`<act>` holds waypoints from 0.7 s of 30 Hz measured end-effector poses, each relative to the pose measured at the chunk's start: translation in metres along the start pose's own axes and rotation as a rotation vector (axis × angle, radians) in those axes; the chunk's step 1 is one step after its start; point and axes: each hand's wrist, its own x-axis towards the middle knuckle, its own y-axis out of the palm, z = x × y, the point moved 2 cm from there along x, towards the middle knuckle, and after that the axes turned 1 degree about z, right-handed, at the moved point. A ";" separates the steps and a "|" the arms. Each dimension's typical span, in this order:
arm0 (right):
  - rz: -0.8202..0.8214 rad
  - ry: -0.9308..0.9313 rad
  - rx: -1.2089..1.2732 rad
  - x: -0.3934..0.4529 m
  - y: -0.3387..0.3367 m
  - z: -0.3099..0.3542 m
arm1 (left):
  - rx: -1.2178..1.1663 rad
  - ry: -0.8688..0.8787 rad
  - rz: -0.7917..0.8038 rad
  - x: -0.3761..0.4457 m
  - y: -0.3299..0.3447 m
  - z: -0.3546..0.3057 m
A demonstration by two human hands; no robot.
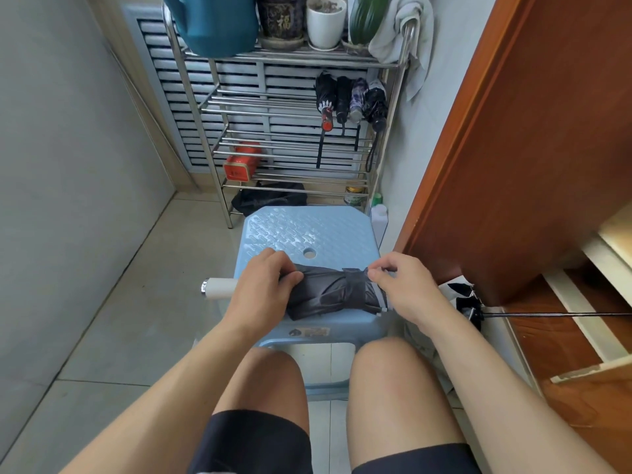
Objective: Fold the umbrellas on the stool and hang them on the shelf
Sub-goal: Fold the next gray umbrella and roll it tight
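Item: dark umbrella [337, 291], rolled, lying across stool [307, 230] at 6 o'clock. Left hand [261, 282] fingers curled, clamping canopy steady; right hand [403, 285] pinching strap [354, 273] to fasten. Shelf [290, 100] at 12 o'clock.

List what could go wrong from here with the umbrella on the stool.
1. The strap is only pinched by the right hand; if it isn't fastened, the dark umbrella may unfurl when lifted.
2. Its white handle overhangs the stool edge, so releasing the left hand could let it tip off.
3. The shelf rail already holds four umbrellas, so hanging space looks tight.
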 end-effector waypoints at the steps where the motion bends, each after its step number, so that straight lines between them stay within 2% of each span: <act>1: 0.010 -0.005 -0.004 0.000 -0.002 0.001 | 0.003 0.032 -0.023 -0.003 -0.001 0.001; 3: 0.014 -0.040 -0.092 -0.002 -0.005 0.003 | 0.031 0.142 -0.067 -0.010 0.000 0.002; 5: -0.003 -0.089 -0.232 -0.004 -0.005 0.005 | 0.157 0.280 -0.101 -0.015 0.000 0.002; 8: -0.022 -0.080 -0.235 -0.007 -0.002 0.006 | 0.339 0.419 -0.119 -0.017 0.000 0.001; 13: -0.056 -0.008 -0.099 -0.007 0.007 0.002 | 0.373 0.196 -0.112 -0.031 -0.001 0.018; 17: -0.102 -0.033 -0.075 -0.005 0.014 -0.006 | 0.566 0.041 0.028 -0.020 0.000 0.015; 21: -0.156 -0.088 -0.038 -0.005 0.019 -0.010 | 0.531 -0.091 0.106 0.003 -0.001 0.007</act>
